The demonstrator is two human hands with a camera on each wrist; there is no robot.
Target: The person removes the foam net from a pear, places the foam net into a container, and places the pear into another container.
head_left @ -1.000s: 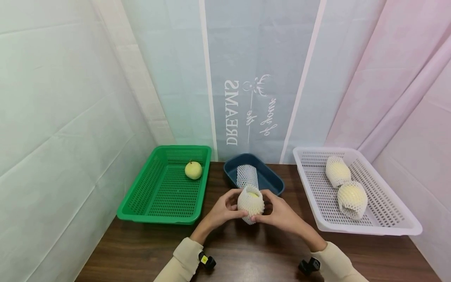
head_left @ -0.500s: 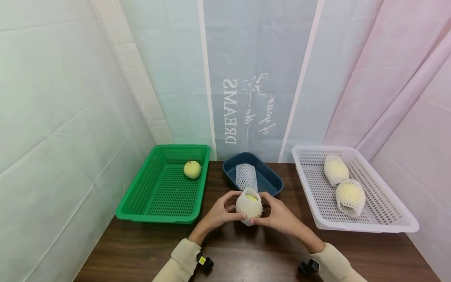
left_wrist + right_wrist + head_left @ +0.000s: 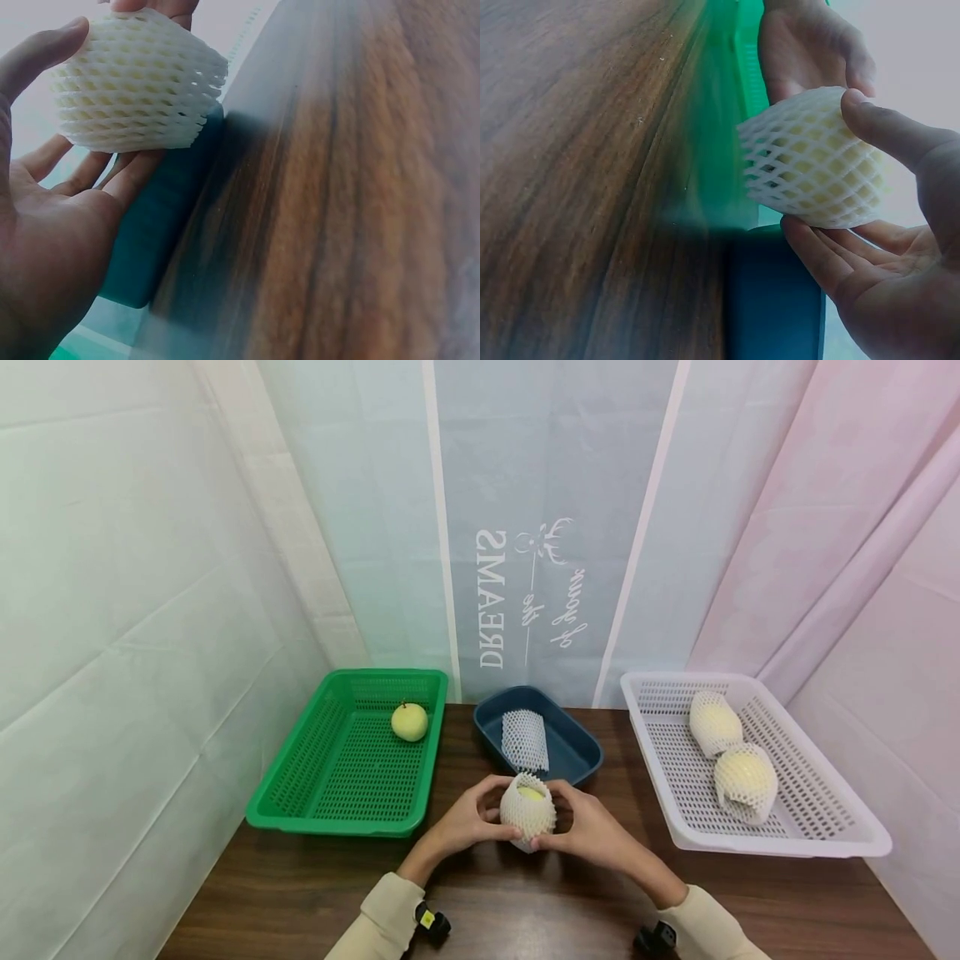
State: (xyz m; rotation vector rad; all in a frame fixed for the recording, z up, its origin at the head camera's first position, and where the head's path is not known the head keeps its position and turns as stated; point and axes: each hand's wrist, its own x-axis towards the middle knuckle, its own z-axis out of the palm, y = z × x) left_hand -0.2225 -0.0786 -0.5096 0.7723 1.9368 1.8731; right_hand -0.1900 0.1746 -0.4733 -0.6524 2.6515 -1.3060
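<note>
Between both hands is a pale yellow pear (image 3: 531, 794) inside a white foam net sleeve (image 3: 527, 817), its top showing through the sleeve's opening. My left hand (image 3: 472, 817) grips it from the left, thumb on the near side and fingers curled behind. From the right, my right hand (image 3: 592, 827) holds it the same way. In the left wrist view the net sleeve (image 3: 142, 86) reaches past the fruit with a loose, ragged end. The right wrist view shows the thumb pressing the mesh (image 3: 817, 161) from above and fingers beneath it.
Behind the hands stands a dark blue tray (image 3: 573, 747) with a flat foam net sleeve (image 3: 524, 739) in it. A green basket (image 3: 258, 814) at left contains one bare pear (image 3: 409, 722). At right, a white basket (image 3: 787, 845) bears two netted pears (image 3: 715, 724). All rest on a brown wooden table (image 3: 510, 910).
Both hands have drawn the netted pear slightly toward the body, so more of the flat sleeve in the blue tray shows. Their hold on it stays the same.
</note>
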